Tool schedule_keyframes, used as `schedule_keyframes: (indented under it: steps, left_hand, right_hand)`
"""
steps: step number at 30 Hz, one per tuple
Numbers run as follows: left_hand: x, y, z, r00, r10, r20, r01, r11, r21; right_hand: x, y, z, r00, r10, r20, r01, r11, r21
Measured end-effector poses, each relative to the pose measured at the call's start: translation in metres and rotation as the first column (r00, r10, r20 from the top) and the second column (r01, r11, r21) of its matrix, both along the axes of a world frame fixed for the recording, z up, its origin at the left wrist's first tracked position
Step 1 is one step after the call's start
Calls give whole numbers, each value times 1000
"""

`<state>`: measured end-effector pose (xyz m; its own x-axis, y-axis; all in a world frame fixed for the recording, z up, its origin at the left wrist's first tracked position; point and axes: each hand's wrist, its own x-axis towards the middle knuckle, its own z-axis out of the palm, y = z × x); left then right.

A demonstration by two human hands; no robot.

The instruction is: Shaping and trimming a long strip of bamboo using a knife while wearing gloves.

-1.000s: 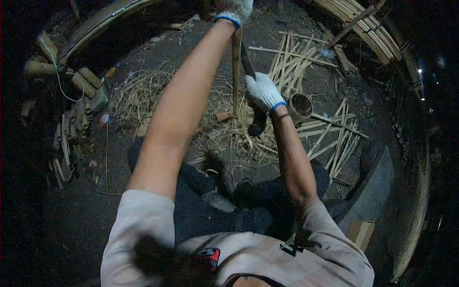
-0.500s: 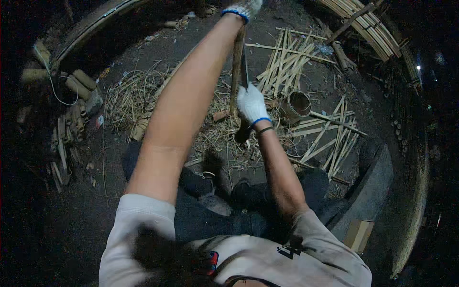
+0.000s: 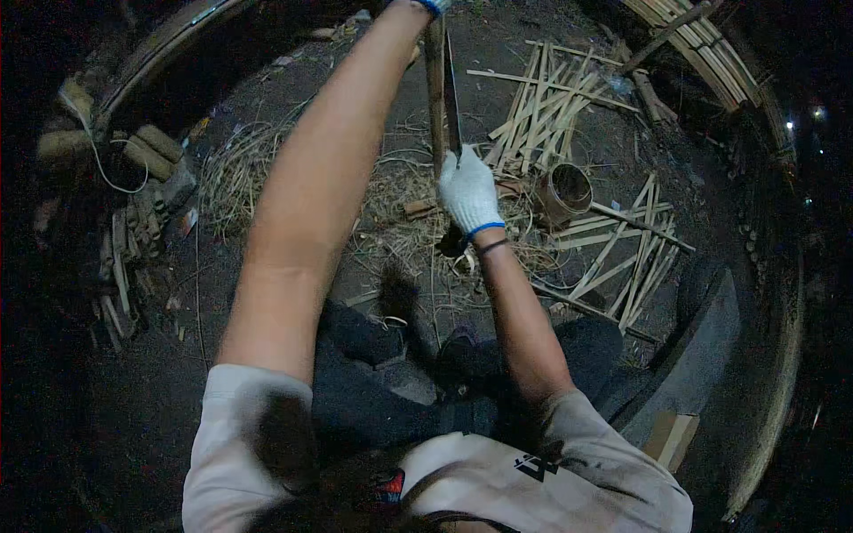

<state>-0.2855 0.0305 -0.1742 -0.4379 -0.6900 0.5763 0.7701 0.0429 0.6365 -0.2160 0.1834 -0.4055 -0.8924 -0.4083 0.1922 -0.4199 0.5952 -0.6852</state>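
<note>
The right hand (image 3: 468, 191) clasps a knife (image 3: 451, 93) against the bamboo pole (image 3: 434, 80); at twelve o'clock the left hand (image 3: 435, 4) is cropped, its grip unreadable.

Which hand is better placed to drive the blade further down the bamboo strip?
Right. The gloved right hand grips the blade against the bamboo strip; the left hand, mostly out of view at the top edge, steadies the strip.

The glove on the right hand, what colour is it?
White knit with a blue cuff band, seen best in the head view: the glove grips a knife handle.
</note>
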Motion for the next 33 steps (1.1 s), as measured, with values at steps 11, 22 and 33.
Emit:
schedule_keyframes:
  steps: [11,22,33]
  left_hand:
    - [-26,-8,-1,967,214,137,-218,976,18]
    - [-56,-18,0,994,96,45,-100,990,104]
    - [-71,-21,-9,985,-170,-35,172,983,67]
  right_hand:
    - [-23,-10,-88,991,-109,-76,111,994,20]
    - [-65,12,-144,990,-40,133,-2,953,302]
    - [-56,36,-213,931,145,334,-322,757,569]
